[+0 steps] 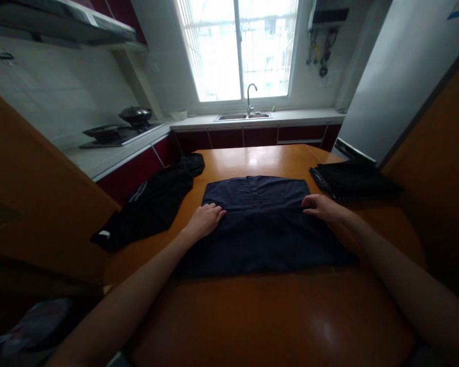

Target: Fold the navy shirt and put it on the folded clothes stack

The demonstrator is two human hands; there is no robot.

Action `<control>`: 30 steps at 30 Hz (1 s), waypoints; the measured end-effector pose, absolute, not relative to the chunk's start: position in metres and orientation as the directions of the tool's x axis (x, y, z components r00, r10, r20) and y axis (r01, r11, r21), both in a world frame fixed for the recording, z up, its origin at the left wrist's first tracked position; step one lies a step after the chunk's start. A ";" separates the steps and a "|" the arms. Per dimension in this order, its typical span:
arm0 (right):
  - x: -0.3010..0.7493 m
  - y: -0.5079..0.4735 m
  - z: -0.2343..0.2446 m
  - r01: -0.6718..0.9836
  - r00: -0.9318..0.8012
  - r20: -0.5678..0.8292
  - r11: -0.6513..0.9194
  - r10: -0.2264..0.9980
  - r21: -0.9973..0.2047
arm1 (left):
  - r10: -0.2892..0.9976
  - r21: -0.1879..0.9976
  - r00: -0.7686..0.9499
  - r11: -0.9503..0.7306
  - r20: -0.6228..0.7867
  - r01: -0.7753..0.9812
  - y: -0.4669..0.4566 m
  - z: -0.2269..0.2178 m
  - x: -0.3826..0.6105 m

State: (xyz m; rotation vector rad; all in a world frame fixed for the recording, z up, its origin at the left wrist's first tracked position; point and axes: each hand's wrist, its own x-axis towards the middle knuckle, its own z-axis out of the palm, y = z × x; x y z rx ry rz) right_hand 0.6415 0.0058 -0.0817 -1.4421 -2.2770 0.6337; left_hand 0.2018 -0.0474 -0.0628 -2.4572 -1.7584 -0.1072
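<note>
We are in a kitchen lit by a bright window (240,51), with a faucet (248,97) and a double sink (231,117) set into the pale counter (199,121) below it. To the left we see a stove (122,136) bearing two dark pans (135,114) under a range hood (69,23); to the right stands a tall grey refrigerator (393,71). In front of us spreads a glossy orange-brown wooden table (275,316), and in the middle of it lies the dark blue garment (260,239), flat, with a crosswise fold line and a narrower section beyond it. Our left hand (206,220) rests on the cloth by the left end of that line, palm down, fingers bent and close together; we cannot tell whether they grip any fabric. Our right hand (321,207) is at the opposite edge, fingers curled toward the thumb and their tips at the cloth; whether they pinch it, we cannot tell either. Well apart from the left hand, a black garment (156,204) with white stripes lies loosely along the table's left edge, partly hanging over. Beyond our right hand, near the far right edge, sits a black folded pile of cloth (359,178).
</note>
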 end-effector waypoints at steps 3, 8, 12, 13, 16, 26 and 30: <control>0.646 0.000 -0.082 0.754 -0.402 0.062 0.369 0.913 -0.544 | 0.942 0.012 0.295 -0.301 0.160 0.954 -0.048 -0.067 0.190; 0.645 -0.002 -0.079 0.731 -0.402 0.046 0.351 0.915 -0.585 | 0.933 0.238 0.306 -0.346 0.188 0.908 -0.037 -0.078 0.163; 0.644 0.001 -0.081 0.660 -0.362 0.016 0.268 0.932 -0.702 | 0.947 0.348 0.272 -0.317 0.172 0.882 -0.032 -0.083 0.157; 0.644 0.002 -0.082 0.655 -0.329 0.006 0.233 0.944 -0.719 | 0.951 0.347 0.261 -0.305 0.166 0.887 -0.032 -0.084 0.158; 0.640 0.002 -0.087 0.733 -0.225 -0.008 0.164 0.974 -0.660 | 0.955 0.299 0.250 -0.288 0.160 0.910 -0.034 -0.083 0.160; 0.595 -0.024 -0.064 0.894 -0.286 0.311 0.369 0.906 -0.253 | 0.797 0.134 0.571 -0.598 0.195 0.790 -0.063 -0.043 0.239; 0.556 -0.045 -0.077 0.773 -0.511 0.340 0.595 0.790 -0.220 | 0.717 0.103 0.683 -0.696 0.135 0.710 -0.078 -0.064 0.299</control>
